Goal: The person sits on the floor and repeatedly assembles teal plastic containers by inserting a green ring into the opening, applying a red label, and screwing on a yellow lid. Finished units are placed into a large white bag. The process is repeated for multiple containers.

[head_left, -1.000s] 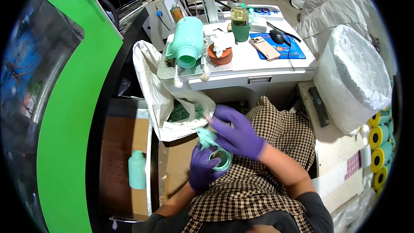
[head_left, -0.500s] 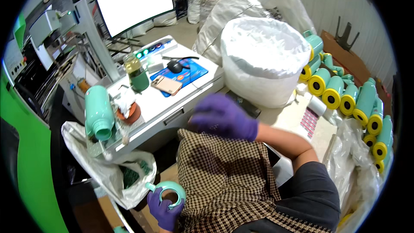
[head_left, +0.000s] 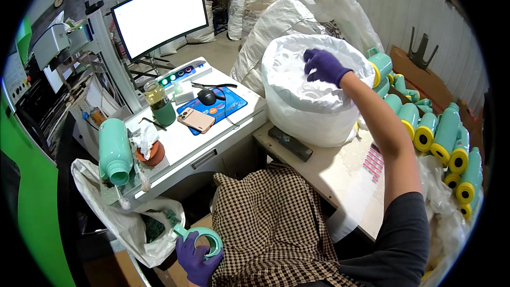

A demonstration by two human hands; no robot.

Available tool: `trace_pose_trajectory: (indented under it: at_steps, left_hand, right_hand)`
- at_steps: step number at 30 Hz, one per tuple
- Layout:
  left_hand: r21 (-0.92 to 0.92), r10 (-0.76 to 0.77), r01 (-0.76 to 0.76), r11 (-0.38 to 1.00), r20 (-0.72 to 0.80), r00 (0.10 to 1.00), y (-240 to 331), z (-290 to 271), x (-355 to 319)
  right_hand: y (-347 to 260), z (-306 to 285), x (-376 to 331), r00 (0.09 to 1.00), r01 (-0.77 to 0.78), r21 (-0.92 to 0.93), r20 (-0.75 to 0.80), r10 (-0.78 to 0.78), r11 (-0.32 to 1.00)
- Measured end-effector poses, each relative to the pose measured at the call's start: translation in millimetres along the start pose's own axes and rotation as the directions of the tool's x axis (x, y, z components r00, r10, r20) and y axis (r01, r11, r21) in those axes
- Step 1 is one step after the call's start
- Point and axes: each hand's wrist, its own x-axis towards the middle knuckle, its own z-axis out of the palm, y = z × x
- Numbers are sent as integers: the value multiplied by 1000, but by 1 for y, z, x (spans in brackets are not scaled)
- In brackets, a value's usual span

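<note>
My right arm stretched far forward, right hand (head_left: 325, 67) gloved, fingers curled downward. My left hand (head_left: 195, 255) low by lap, fingers closed in grip.

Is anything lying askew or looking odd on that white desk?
Yes: a mint-green bottle lies on its side near the desk edge, open mouth toward the person, beside a crumpled tissue stuffed in a small brown dish.
</note>
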Motion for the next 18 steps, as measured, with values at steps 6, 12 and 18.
trace_pose_trajectory:
  at_steps: [6, 12, 18]
  left_hand:
    - [-85, -36, 35, 996, -13, 999, -5, 0, 8]
    - [-132, -13, -2, 991, -110, 994, -8, 2, 20]
    - [30, -45, 47, 998, -84, 995, -1, -12, 33]
  right_hand:
    - [37, -8, -19, 962, -255, -202, 47, 270, 946]
    - [21, -43, -29, 874, -381, 175, -251, 416, 908]
    - [-205, 17, -83, 988, -88, 942, 41, 149, 324]
